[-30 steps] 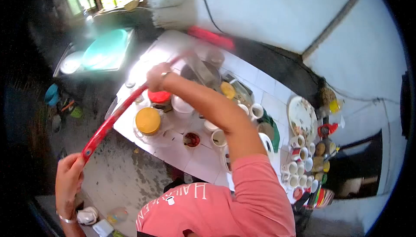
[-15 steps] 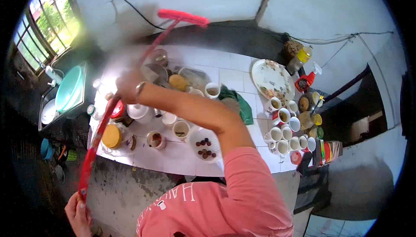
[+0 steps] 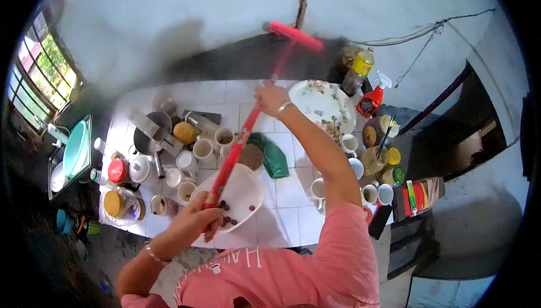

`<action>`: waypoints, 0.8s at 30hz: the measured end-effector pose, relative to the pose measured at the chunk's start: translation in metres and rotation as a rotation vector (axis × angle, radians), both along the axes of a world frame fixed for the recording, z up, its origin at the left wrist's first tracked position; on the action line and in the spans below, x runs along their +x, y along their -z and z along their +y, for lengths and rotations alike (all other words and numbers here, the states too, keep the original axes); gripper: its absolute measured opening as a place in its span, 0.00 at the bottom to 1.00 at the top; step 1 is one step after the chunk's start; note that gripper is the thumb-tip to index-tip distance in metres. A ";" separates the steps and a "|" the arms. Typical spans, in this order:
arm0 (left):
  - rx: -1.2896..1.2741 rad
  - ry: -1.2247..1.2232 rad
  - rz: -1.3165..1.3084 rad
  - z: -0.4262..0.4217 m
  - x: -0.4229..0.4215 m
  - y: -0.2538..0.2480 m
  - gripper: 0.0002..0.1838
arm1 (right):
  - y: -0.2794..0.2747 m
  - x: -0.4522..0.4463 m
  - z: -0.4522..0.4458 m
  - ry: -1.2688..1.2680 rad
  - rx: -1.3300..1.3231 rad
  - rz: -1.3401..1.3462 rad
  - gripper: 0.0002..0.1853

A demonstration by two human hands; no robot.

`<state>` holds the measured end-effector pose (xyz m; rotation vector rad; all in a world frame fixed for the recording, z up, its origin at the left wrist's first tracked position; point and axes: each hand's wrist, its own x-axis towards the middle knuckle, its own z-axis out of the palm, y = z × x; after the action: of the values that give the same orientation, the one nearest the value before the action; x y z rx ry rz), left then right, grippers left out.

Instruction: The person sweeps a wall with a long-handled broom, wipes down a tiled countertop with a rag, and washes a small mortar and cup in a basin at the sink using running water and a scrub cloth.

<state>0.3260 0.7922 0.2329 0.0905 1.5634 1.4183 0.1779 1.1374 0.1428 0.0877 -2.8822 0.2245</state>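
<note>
1. Right hand (image 3: 271, 98): raised ahead of the body, forearm running up and inward from the right. Fingers closed round the upper shaft of the red pole (image 3: 243, 135).
2. Left hand (image 3: 197, 218): low and nearer the body, forearm angled up from the lower left. Fingers wrapped round the pole's lower end; individual fingertip contact cannot be fully determined.
3. Pole: slants from the left hand, up and rightward, over the white tiled table (image 3: 284, 223). Its crosswise red head (image 3: 296, 36) is at the far end, in front of the pale wall (image 3: 225, 9) and its dark lower band (image 3: 225, 64). Blurred; wall contact cannot be confirmed.
4. Near edge: the white bowl (image 3: 248, 187), holding small dark round items, sits close to the table's front edge, partly beneath the pole and left hand.
5. Open room: bare tile lies between the bowl and the right-hand mugs (image 3: 318, 189), and beside the green cloth (image 3: 275, 158).
6. Far side: the floral platter (image 3: 321, 102) lies near the back edge, just right of the right hand.
</note>
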 end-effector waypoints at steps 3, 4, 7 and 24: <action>-0.101 0.061 0.139 0.064 -0.006 0.025 0.12 | 0.028 -0.007 0.063 0.072 0.002 0.198 0.12; -0.183 0.112 0.299 0.083 -0.008 0.027 0.13 | 0.035 -0.009 0.080 0.107 -0.018 0.189 0.10; -0.212 0.159 0.443 0.127 -0.020 0.048 0.13 | 0.060 -0.020 0.127 0.171 -0.017 0.303 0.10; -0.334 0.298 0.694 0.215 -0.051 0.079 0.15 | 0.116 -0.036 0.211 0.339 -0.037 0.607 0.08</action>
<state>0.2749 1.0072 0.1544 0.6418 2.2174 0.9107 0.1422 1.3487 0.0267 -0.2889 -2.2419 0.1518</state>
